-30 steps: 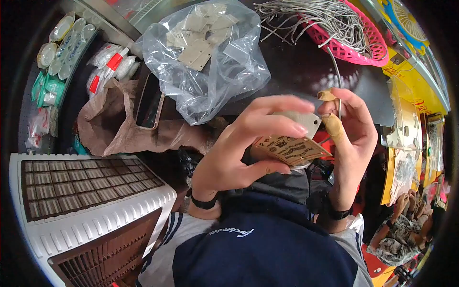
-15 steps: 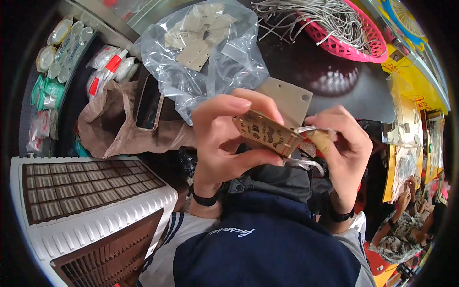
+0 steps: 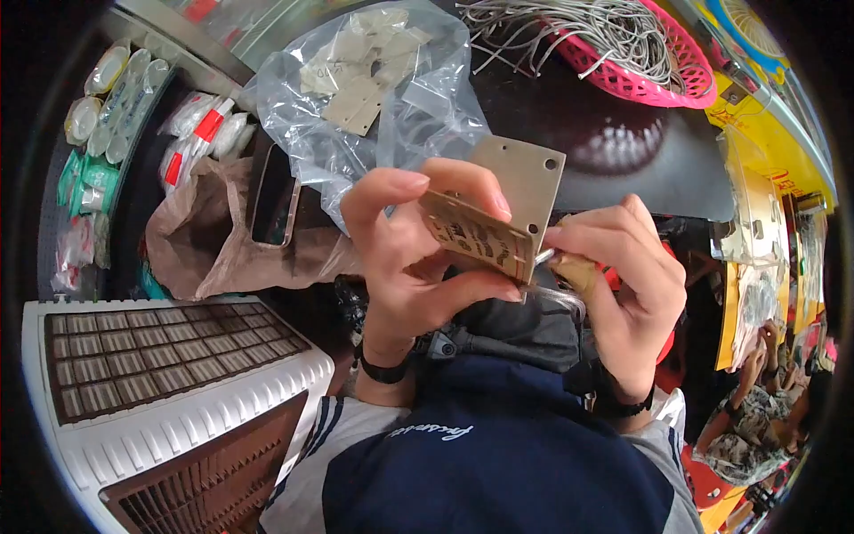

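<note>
Between the thumb and fingers of my left hand (image 3: pixel 400 236) is a folded card tag (image 3: pixel 476 236), tan-grey, with dark print on the near panel. Its far panel (image 3: pixel 525 182) stands up open and has small holes near the corners. My right hand (image 3: pixel 627 267) is closed at the tag's right edge, pinching a silvery-grey cord (image 3: pixel 544 256) by its end. Part of the cord hangs in a loop below the tag. A tan wrapping, perhaps tape, shows on a finger of the right hand. Exactly how the cord passes through the tag's holes is hidden.
A clear plastic bag (image 3: pixel 427 116) of similar cards lies beyond my left hand. A pink basket (image 3: pixel 698 84) overflows with grey cords (image 3: pixel 614 40). At left are a phone (image 3: pixel 274 200) on a brown bag (image 3: pixel 200 240) and a white air cooler (image 3: pixel 285 383). Another person (image 3: pixel 756 418) sits at far right.
Both hands have shifted slightly left with the tag. Its panels have tilted, showing more of the far panel's holes, and the right fingertips have come closer to the tag's edge.
</note>
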### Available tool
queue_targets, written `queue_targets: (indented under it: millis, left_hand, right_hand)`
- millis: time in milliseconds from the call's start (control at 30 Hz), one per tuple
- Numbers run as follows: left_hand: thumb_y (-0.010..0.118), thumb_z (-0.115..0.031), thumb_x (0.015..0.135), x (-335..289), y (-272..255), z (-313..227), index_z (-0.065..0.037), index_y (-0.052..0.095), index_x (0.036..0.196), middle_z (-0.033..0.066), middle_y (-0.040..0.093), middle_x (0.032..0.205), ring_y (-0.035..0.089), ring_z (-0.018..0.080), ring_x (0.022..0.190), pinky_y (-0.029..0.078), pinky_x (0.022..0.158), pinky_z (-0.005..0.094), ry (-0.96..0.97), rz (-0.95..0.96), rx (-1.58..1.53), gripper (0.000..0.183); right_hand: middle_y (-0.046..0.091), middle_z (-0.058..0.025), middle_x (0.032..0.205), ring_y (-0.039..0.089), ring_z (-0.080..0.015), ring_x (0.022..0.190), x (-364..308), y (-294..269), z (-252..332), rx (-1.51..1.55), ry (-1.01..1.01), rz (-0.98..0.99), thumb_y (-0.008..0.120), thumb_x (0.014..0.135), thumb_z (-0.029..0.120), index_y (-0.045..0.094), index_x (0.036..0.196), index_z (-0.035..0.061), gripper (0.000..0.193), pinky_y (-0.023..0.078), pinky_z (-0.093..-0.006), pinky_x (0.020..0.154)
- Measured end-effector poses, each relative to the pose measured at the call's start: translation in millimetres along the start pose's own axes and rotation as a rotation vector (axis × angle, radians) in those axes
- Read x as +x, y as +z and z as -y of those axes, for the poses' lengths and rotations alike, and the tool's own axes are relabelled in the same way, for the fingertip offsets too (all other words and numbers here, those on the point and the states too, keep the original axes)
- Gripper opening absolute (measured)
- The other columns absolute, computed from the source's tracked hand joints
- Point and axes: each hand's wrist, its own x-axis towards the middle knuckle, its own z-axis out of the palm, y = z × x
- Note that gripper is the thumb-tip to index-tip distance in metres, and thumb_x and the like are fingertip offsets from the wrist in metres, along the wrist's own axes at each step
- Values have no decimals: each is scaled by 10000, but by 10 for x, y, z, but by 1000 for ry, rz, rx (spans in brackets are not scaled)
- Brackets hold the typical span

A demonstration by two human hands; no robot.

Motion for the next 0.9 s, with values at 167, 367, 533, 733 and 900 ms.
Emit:
queue_targets:
  millis: [167, 367, 533, 733, 900]
  left_hand:
    - [762, 114, 651, -5, -15, -29, -220, 222, 1296, 238, 487, 1091, 598, 223, 880, 568, 689, 306, -45, -34, -57, 906]
    - [767, 115, 645, 15, -37, -28, -230, 208, 1300, 235, 490, 1086, 601, 224, 884, 573, 688, 309, -67, -23, 9, 927]
    - [774, 119, 636, 5, 0, 31, -208, 202, 1307, 245, 496, 1096, 619, 230, 874, 561, 698, 300, -26, 28, -116, 940]
    - [775, 118, 638, -20, 52, 56, -208, 186, 1315, 254, 494, 1102, 622, 231, 869, 558, 697, 295, -28, -31, -196, 954]
    - [766, 127, 644, -11, 50, 50, -206, 181, 1313, 260, 492, 1104, 627, 237, 866, 559, 691, 292, -42, -1, -222, 949]
  right_hand:
    - [657, -104, 859, 551, -224, 677, 10, 46, 69, 76, 108, -60, 566, 622, -114, 672, 913, -3, 328, 445, -296, 617]
    - [647, -110, 854, 586, -234, 699, -26, 98, 17, 184, 176, -77, 577, 628, -130, 635, 918, -27, 313, 479, -295, 647]
    - [618, -124, 840, 612, -234, 734, 12, 126, 37, 233, 139, -76, 588, 630, -136, 615, 907, -38, 295, 487, -285, 664]
    - [604, -151, 865, 619, -245, 768, 6, 121, 10, 243, 59, -112, 609, 653, -115, 614, 891, -40, 249, 487, -286, 684]
    - [605, -133, 907, 605, -219, 796, -30, 185, -49, 393, 90, -117, 636, 721, -71, 619, 892, -34, 176, 475, -271, 700]
